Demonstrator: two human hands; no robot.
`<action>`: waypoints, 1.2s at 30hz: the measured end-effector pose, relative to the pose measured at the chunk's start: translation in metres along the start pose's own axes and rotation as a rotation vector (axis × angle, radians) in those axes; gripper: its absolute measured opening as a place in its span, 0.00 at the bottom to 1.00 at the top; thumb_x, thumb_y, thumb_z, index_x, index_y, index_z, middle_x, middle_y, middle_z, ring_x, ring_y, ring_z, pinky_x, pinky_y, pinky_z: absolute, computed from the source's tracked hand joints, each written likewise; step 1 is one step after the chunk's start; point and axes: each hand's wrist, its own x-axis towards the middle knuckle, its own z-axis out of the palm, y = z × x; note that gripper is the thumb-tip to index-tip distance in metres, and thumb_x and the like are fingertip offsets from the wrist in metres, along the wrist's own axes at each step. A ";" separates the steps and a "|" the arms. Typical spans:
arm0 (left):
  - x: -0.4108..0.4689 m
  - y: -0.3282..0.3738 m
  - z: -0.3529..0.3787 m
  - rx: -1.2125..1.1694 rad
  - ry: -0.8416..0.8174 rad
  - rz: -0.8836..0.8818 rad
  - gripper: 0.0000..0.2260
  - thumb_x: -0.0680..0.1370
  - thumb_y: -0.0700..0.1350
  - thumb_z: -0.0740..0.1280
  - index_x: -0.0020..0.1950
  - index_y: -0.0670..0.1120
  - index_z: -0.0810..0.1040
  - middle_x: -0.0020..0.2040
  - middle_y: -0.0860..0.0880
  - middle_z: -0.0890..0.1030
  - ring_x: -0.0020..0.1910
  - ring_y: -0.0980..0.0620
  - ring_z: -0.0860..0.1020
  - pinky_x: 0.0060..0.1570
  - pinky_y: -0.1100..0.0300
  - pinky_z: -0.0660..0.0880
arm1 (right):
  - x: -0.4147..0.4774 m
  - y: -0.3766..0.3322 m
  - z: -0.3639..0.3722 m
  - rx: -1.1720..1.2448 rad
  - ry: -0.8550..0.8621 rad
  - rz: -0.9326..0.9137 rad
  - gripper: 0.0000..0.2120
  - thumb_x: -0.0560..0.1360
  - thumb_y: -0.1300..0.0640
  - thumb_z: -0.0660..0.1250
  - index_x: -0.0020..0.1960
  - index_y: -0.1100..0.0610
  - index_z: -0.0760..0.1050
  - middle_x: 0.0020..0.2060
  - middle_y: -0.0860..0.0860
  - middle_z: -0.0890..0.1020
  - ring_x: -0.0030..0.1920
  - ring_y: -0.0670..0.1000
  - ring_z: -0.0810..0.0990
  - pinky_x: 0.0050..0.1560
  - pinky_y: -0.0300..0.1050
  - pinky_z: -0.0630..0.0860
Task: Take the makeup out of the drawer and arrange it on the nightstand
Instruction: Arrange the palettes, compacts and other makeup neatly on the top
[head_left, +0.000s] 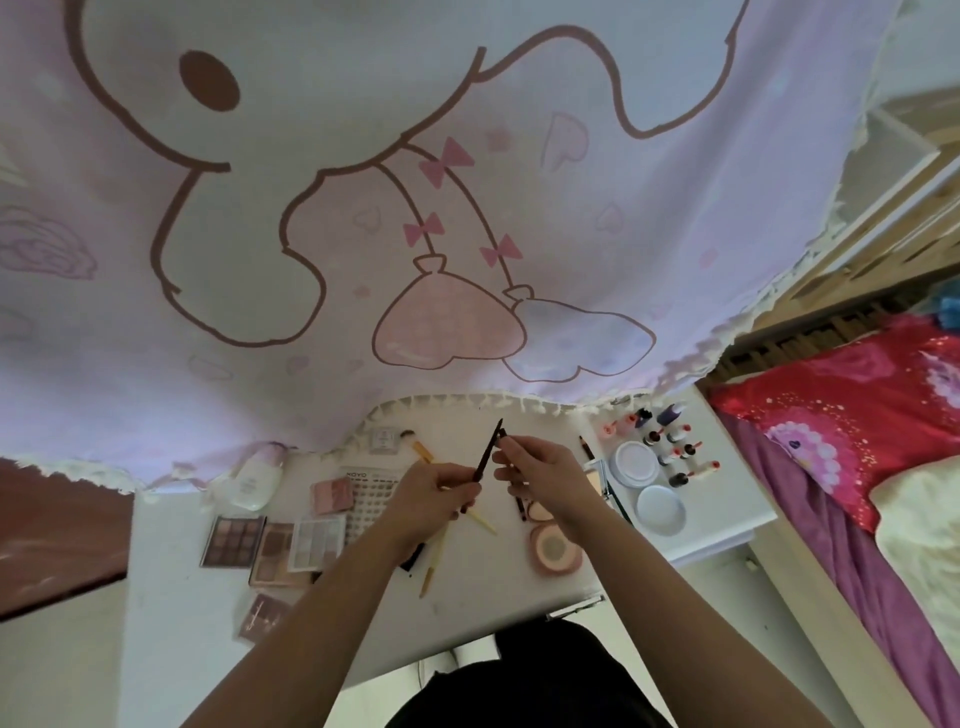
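Note:
Above the white nightstand, my left hand grips the lower end of a thin dark makeup pencil that points up and away. My right hand pinches the pencil's upper part with its fingertips. Below the hands lie yellow-handled brushes, a round pink compact and another dark pencil. Eyeshadow palettes lie in a group at the left. The drawer is not in view.
Two round white jars and several small lipstick-like bottles stand at the right of the top. A white bottle lies at the back left. A pink cartoon curtain hangs behind. A bed with red pillow is right.

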 end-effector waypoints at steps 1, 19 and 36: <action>0.004 -0.001 0.004 0.029 0.026 -0.012 0.07 0.75 0.43 0.73 0.52 0.49 0.84 0.45 0.52 0.85 0.43 0.56 0.83 0.40 0.67 0.75 | 0.003 -0.001 -0.005 -0.035 0.025 0.000 0.10 0.79 0.50 0.68 0.56 0.54 0.83 0.46 0.50 0.85 0.43 0.47 0.83 0.43 0.41 0.78; 0.082 -0.051 0.055 0.480 0.155 -0.428 0.10 0.65 0.63 0.66 0.40 0.60 0.81 0.35 0.56 0.84 0.38 0.52 0.82 0.44 0.53 0.82 | 0.105 0.017 -0.039 -0.819 -0.090 0.090 0.11 0.73 0.56 0.73 0.54 0.60 0.83 0.46 0.55 0.87 0.43 0.51 0.83 0.52 0.45 0.81; 0.069 -0.041 0.053 0.678 0.228 -0.295 0.11 0.77 0.57 0.59 0.47 0.55 0.80 0.44 0.53 0.83 0.43 0.51 0.80 0.45 0.54 0.79 | 0.133 0.023 -0.036 -1.115 -0.135 0.067 0.15 0.77 0.51 0.66 0.60 0.56 0.81 0.54 0.51 0.83 0.55 0.54 0.81 0.49 0.44 0.76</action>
